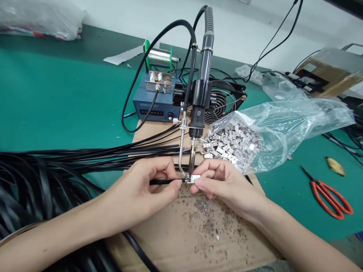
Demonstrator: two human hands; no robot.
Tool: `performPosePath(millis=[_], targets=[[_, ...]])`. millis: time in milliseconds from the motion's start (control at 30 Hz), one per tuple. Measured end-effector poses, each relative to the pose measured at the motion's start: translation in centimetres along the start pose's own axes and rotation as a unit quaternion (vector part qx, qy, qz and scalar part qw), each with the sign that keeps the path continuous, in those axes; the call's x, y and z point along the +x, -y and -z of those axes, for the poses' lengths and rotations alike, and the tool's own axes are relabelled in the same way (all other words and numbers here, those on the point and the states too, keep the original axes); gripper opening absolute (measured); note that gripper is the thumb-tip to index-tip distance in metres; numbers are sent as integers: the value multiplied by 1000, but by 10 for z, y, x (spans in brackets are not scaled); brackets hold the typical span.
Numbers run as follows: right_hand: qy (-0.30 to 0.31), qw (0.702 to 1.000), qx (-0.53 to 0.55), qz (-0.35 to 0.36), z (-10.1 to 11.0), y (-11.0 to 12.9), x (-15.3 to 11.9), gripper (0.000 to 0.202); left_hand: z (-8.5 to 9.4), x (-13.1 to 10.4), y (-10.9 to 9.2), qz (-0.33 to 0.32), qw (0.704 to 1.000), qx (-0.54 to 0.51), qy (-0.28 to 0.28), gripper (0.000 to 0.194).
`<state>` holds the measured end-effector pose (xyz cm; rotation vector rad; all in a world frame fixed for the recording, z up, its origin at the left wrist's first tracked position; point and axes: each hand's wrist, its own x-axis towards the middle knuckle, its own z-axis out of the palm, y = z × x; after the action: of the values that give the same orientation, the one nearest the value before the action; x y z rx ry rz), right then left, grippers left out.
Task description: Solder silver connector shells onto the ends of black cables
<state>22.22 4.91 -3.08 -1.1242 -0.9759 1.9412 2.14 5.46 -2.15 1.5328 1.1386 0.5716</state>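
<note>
Left grip (144, 185) pinches cable (160, 182), axis left-right; right grip (227, 186), nearer iron tip (190, 174), clamped on connector (195, 177); ends apparently touching.

From my remote view, I can make out one line of pale capital lettering and digits, across the upper front of a blue control box (141, 105). It looks like "SQE37", followed by characters too blurred for me to read surely. Tiny markings around its black knob (170, 115) are also illegible.
</note>
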Motion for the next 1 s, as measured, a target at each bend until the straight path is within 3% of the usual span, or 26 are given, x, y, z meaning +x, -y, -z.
performPosePath(millis=[533,1000], targets=[[15,1000,8,12,2,-1,-1,17,0,2,0,-13,999,-49,-8,17],[-4,1000,-13,11,1,0,0,21,0,2,3,3,1000,-6,-2,18]])
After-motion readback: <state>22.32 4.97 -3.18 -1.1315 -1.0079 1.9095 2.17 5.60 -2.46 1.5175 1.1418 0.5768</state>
